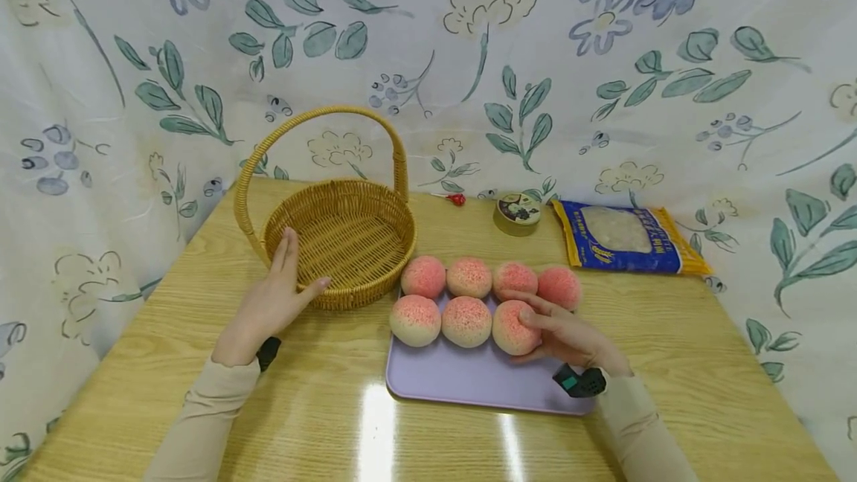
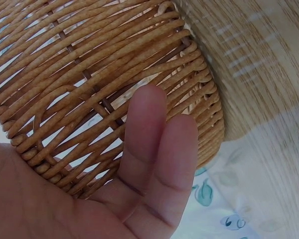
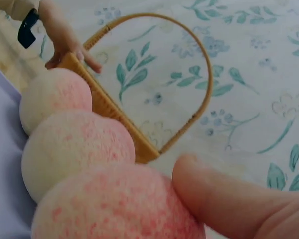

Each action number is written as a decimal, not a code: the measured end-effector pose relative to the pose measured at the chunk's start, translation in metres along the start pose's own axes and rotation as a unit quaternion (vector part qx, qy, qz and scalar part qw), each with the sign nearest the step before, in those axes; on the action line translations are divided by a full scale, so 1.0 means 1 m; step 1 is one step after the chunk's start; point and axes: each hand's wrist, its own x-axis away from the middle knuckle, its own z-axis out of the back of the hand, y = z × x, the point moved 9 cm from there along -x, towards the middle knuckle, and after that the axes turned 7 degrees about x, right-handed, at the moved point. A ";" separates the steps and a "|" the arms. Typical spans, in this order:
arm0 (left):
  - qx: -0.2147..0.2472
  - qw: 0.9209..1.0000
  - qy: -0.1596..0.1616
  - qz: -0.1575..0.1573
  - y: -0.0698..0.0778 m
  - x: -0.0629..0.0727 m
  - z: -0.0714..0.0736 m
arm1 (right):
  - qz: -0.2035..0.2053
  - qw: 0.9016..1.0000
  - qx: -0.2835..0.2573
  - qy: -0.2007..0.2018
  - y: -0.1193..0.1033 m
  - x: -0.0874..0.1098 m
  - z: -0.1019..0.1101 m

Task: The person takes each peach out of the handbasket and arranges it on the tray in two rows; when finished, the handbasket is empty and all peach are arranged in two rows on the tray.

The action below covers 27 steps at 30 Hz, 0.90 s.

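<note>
A round wicker basket (image 1: pixel 348 244) with a tall arched handle stands at the left of the table. My left hand (image 1: pixel 274 303) rests at its near left rim, fingers fairly straight; in the left wrist view two fingers (image 2: pixel 147 129) lie against the woven wall (image 2: pixel 65 74). Pink-and-cream peaches fill two rows on a lilac tray (image 1: pixel 469 378), several at the back and three in front. With thumb and fingers around it, my right hand (image 1: pixel 569 333) grips the front right peach (image 1: pixel 514 327). Its thumb (image 3: pixel 209 189) presses that peach's side in the right wrist view.
Behind the tray stand a round tin (image 1: pixel 517 214) and a small red object (image 1: pixel 457 199). A blue and yellow packet (image 1: pixel 629 238) lies at the back right of the wooden table (image 1: pixel 308 407). Floral cloth (image 1: pixel 428 58) hangs behind the table's back edge.
</note>
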 end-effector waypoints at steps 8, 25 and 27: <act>0.002 1.000 -0.003 0.002 -0.001 -0.001 0.000 | -0.034 0.983 0.129 0.126 -0.003 0.003 -0.006; -0.105 0.994 0.013 -0.005 0.023 0.010 0.010 | 0.007 0.899 0.375 0.224 -0.045 0.029 0.009; -0.126 0.991 0.047 -0.022 0.035 0.016 0.018 | 0.028 0.887 0.399 0.229 -0.053 0.034 0.009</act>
